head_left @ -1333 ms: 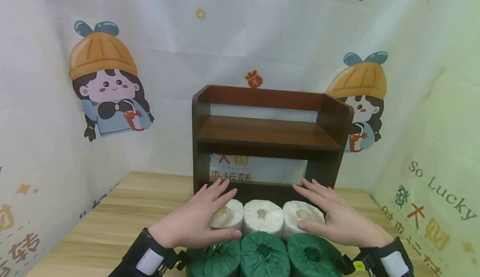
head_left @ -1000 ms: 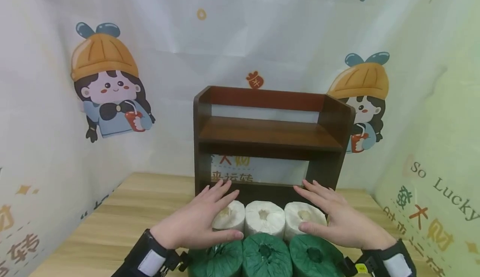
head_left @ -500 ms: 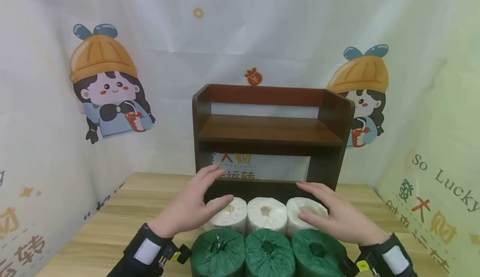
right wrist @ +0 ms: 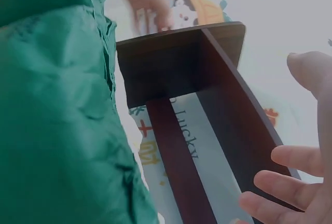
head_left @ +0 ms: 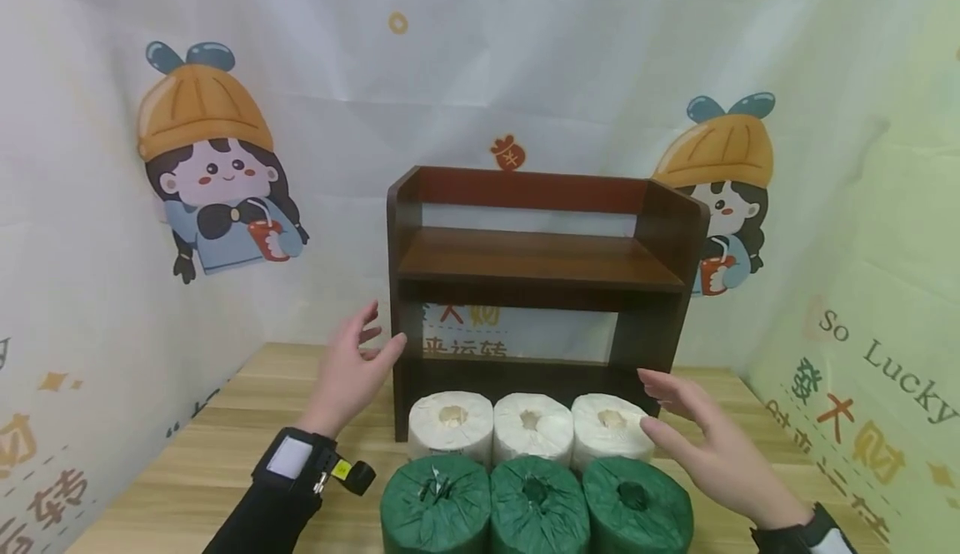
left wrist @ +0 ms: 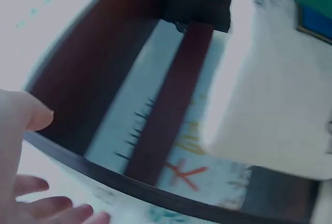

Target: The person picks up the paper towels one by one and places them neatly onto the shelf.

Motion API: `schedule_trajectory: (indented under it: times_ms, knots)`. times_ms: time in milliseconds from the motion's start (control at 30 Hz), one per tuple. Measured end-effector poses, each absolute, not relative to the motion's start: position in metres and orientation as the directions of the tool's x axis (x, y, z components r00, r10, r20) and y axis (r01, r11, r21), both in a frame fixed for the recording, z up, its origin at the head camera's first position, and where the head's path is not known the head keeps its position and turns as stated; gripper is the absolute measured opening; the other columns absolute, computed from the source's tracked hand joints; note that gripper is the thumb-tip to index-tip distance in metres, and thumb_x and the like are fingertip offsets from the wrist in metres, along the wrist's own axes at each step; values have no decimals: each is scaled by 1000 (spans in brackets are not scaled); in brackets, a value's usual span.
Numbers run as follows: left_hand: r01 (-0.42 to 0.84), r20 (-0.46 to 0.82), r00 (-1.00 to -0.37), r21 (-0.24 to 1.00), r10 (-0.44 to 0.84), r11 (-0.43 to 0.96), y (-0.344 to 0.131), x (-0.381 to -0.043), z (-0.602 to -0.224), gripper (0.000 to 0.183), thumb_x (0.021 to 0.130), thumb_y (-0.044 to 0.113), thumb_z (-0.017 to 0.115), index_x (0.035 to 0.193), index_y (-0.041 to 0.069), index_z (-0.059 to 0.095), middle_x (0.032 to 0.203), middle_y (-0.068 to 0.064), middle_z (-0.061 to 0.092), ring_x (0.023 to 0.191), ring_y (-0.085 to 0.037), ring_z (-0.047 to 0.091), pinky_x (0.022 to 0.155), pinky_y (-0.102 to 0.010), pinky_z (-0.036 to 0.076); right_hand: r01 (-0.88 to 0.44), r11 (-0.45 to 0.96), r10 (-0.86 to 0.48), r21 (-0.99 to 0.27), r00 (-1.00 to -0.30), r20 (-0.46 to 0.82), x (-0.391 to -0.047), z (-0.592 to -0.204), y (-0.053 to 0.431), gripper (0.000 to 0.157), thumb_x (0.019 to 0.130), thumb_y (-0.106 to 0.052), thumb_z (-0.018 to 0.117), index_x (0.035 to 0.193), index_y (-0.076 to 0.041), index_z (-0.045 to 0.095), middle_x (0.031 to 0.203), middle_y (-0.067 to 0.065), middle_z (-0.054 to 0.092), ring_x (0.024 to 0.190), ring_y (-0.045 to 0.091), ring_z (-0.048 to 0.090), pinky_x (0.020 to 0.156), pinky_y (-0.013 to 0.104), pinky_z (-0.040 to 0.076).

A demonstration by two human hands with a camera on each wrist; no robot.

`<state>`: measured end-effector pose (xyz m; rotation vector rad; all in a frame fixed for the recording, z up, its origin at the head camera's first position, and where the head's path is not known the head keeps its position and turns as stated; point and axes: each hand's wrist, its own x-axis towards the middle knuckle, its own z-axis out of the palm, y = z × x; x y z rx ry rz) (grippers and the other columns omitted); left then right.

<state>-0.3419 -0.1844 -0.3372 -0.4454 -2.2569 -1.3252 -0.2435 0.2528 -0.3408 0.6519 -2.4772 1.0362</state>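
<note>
A dark brown two-tier wooden shelf (head_left: 540, 258) stands on the table behind two rows of wrapped paper rolls. Three white-wrapped rolls (head_left: 472, 441) form the rear row, close before the shelf, and three green-wrapped rolls (head_left: 536, 508) the front row. My left hand (head_left: 348, 379) is raised beside the shelf's left side panel, fingers loosely bent and holding nothing. To the right of the rolls, my right hand (head_left: 716, 446) is held up with relaxed fingers, thumb near the right white roll. In the right wrist view a green-wrapped roll (right wrist: 67, 115) fills the left side.
The wood-grain table (head_left: 225, 446) extends to both sides of the rolls. A printed cloth backdrop (head_left: 315, 4) with cartoon figures hangs behind and at both sides. Each wrist carries a black strap with a small camera (head_left: 358, 476) by the left hand.
Both hands have moved apart from above the rolls: the left went left and up toward the shelf's side, the right went to the right. The rolls and shelf stay in place.
</note>
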Motion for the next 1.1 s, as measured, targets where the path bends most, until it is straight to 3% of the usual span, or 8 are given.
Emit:
schedule_trajectory:
  times_ms: [100,200,433,567,733,833,967,1100]
  knots:
    - [410,417,-905,803,84,432,-189,-353,-349,80,98,43,63,157,9,20,154,-19,27,130,-36,37,100,-55,43,-520,592,-241,-615,-843,480,-235,-344,261,45,104,-23,57,146,-16,42,140,-2,46,120,20,47,91,38,52]
    - [359,333,-933,849,133,389,-191,-362,-364,80,99,39,63,157,10,18,153,-20,27,130,-36,38,101,-53,42,-460,551,-216,-697,-885,414,-226,-355,267,46,105,-24,55,147,-13,41,141,3,47,119,25,50,87,29,53]
    - [446,410,-895,800,177,401,-187,-373,-381,57,103,22,59,152,8,34,145,-18,42,129,-31,41,102,-51,43,-338,381,-246,-861,-934,258,-220,-381,274,51,105,-16,54,149,-5,30,145,20,39,123,38,44,88,22,50]
    - [476,445,-878,766,177,433,-184,-372,-384,44,104,13,55,146,6,44,140,-21,48,126,-35,43,99,-55,44,-415,294,-341,-861,-887,311,-222,-397,276,56,102,-3,53,149,3,23,144,26,34,125,25,45,88,22,50]
    - [453,430,-888,752,165,479,-184,-370,-388,39,104,15,54,142,9,50,137,-18,52,121,-33,49,95,-53,48,-568,202,-452,-798,-777,438,-227,-425,283,69,90,6,57,148,4,20,141,6,42,121,9,45,89,26,49]
    - [431,410,-898,759,156,488,-184,-370,-388,40,105,17,53,144,10,48,138,-17,51,121,-32,49,95,-52,48,-533,216,-466,-818,-792,394,-229,-433,283,80,84,0,66,148,-1,19,137,-3,42,119,8,43,86,28,49]
    - [420,403,-903,760,146,496,-185,-370,-387,42,105,19,52,146,11,47,139,-17,51,121,-33,49,95,-52,49,-539,241,-489,-807,-786,379,-230,-436,282,89,79,-7,74,148,-2,18,138,-2,37,121,7,40,86,29,48]
    - [432,414,-897,756,152,492,-183,-372,-383,39,105,18,52,143,10,49,137,-18,52,120,-32,50,95,-51,49,-639,174,-529,-749,-702,476,-235,-442,283,91,79,-11,77,151,-9,19,144,-10,32,125,7,36,87,28,48]
